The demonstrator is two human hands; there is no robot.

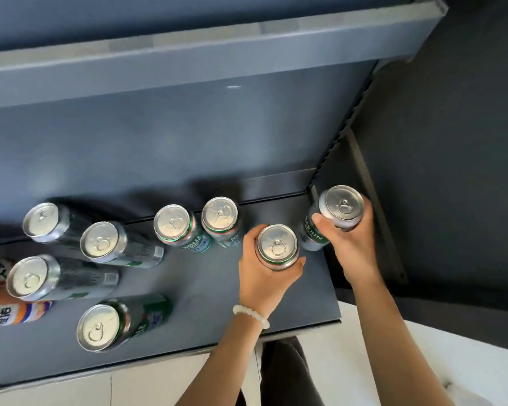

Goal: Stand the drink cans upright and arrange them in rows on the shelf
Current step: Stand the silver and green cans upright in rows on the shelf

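Silver-topped cans (pixel 277 247), one upright in each hand's curled fingers (pixel 320 222) (left hand (pixel 264 276), right hand (pixel 353 244)).

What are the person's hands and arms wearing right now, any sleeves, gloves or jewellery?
Both forearms are bare as far as the picture shows, with no sleeves. The left hand and right hand wear no gloves, and no rings show. The left wrist carries a bracelet of pale, whitish round beads. The right wrist is bare.
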